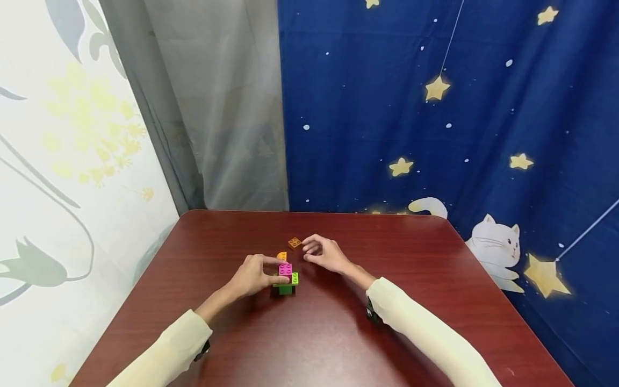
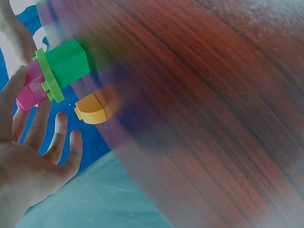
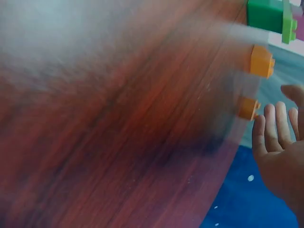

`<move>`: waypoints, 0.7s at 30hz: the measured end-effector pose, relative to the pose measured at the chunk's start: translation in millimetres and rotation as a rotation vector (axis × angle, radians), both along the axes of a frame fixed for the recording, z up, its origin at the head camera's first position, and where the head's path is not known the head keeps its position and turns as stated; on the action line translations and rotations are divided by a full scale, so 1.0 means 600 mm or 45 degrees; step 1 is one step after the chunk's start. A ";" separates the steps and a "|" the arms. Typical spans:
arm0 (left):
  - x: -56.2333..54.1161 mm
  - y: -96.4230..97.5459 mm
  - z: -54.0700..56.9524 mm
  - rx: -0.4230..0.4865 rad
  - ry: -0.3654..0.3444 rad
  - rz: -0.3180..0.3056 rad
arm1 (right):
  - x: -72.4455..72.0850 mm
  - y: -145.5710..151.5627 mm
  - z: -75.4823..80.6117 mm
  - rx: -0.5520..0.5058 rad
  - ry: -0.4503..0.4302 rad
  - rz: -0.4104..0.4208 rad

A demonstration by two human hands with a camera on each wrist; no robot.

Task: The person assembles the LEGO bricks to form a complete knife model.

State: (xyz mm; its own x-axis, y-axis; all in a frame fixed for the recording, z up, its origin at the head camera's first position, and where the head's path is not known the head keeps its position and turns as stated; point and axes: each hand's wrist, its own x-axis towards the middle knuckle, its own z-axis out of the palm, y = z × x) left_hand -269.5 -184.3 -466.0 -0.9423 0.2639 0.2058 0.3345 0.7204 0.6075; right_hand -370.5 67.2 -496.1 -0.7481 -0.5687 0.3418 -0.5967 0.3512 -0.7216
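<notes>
Small orange-brown square plastic brick point(image 1: 294, 243) lies just beside the right hand point(image 1: 329, 255)

On the reddish-brown wood-grain counter point(image 1: 338, 333), the brick lies just left of the right hand's fingertips, beyond the stack. The right hand is clearly the nearer one; its fingers curve loosely and hold nothing, and whether a fingertip touches the brick I cannot tell. Seen from the head, the brick's four-studded top looks square, with no evident long axis; it sits turned, one corner towards that hand.

The left hand point(image 1: 251, 277) pinches the magenta plastic block point(image 1: 285, 268) between thumb and fingers, at the top of an upright stack: beneath it a flat lime-green studded plate point(image 1: 295, 278), running crosswise, then a darker green plastic block point(image 1: 285, 290). A yellow-orange plastic brick with a rounded side point(image 1: 282, 256) lies just beyond the stack, between it and the orange-brown brick, so the left hand has that piece in the way
</notes>
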 end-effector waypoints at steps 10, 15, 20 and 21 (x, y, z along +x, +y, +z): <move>0.005 0.002 0.004 -0.019 -0.090 0.060 | -0.059 -0.016 -0.022 0.022 -0.045 -0.140; 0.004 0.004 0.005 -0.010 -0.097 0.066 | -0.075 -0.022 -0.022 0.053 -0.084 -0.167; 0.003 0.002 0.000 0.016 -0.085 0.041 | -0.084 -0.030 -0.023 0.089 -0.113 -0.167; 0.002 0.001 0.000 0.023 -0.085 0.034 | -0.086 -0.032 -0.023 0.101 -0.118 -0.163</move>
